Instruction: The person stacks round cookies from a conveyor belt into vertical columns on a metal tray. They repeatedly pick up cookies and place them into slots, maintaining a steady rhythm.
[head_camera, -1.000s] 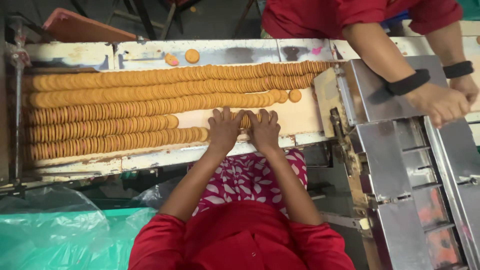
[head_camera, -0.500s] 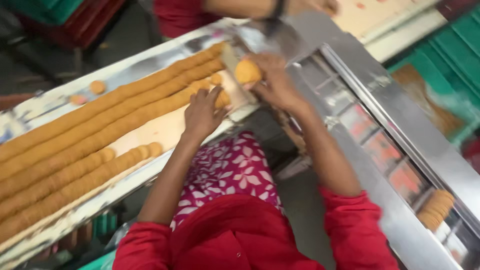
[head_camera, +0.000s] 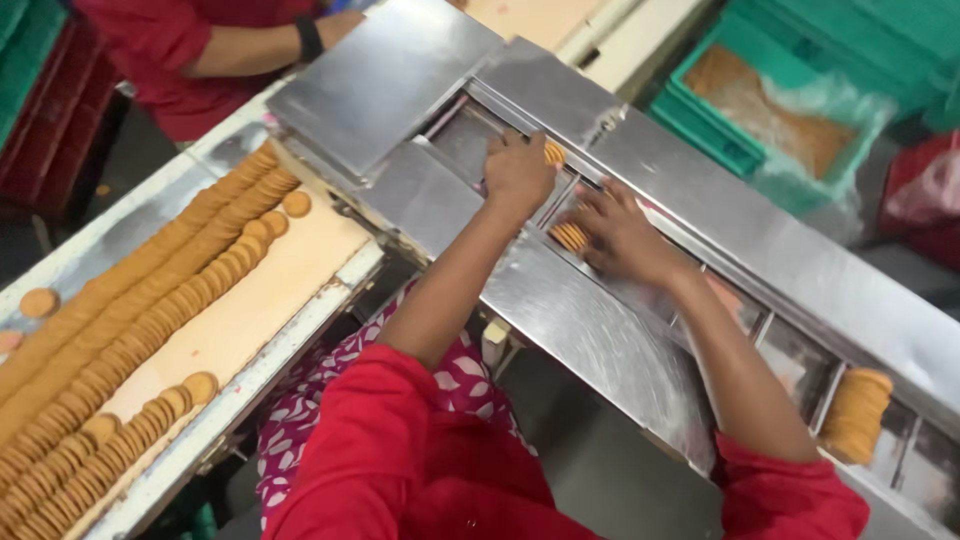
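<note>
Both my hands are in the steel feed channel of a machine. My left hand is curled around a few round tan biscuits at the channel's far side. My right hand lies with spread fingers pressed on a short stack of biscuits set on edge in a slot. The two hands are a hand's width apart. My palms hide part of each stack.
Long rows of biscuits lie on a cream tray at the left. Another stack stands in the channel at the right. A co-worker's arm with a black wristband rests at the top. A green crate holds crumbs.
The view swung right, from the biscuit tray to the steel channel. Both hands left the rows, carried biscuits across and now press them into the slot.
</note>
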